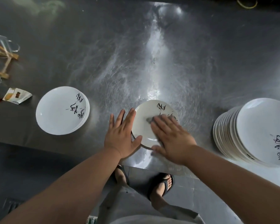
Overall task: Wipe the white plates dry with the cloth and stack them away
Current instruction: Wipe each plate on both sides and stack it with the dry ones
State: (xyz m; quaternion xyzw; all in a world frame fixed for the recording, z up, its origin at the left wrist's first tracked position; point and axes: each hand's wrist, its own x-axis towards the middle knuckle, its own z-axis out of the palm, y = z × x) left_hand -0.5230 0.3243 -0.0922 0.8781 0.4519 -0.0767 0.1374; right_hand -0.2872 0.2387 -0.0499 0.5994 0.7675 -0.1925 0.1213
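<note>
A stainless-steel table [136, 54] spreads beyond both hands. Well to the right of the right hand [173, 136] stands a tall stack of white plates [257, 135]. Well to the left of the left hand [120, 136] we see a short stack [60, 110], its top plate bearing black brush lettering.

Between the two hands, close to the table's near edge, lies the single plate [145, 120] now being wiped. The left hand is spread, fingers straight. It braces the plate's left rim with the thumb laid on the rim. The right hand lies flat on the plate's face, fingers extended, and presses a grey cloth [150, 119] that shows just past its fingertips. Neither hand grips anything.

Far left of the left hand lies a small printed packet [16, 97].

We judge the step to be the drying of one plate's upper face. Judging by their heights, the short stack likely holds the finished plates and the tall one those waiting. The next move calls for lifting the plate by its rim, wiping any wet underside, and setting it squarely on the short stack.
</note>
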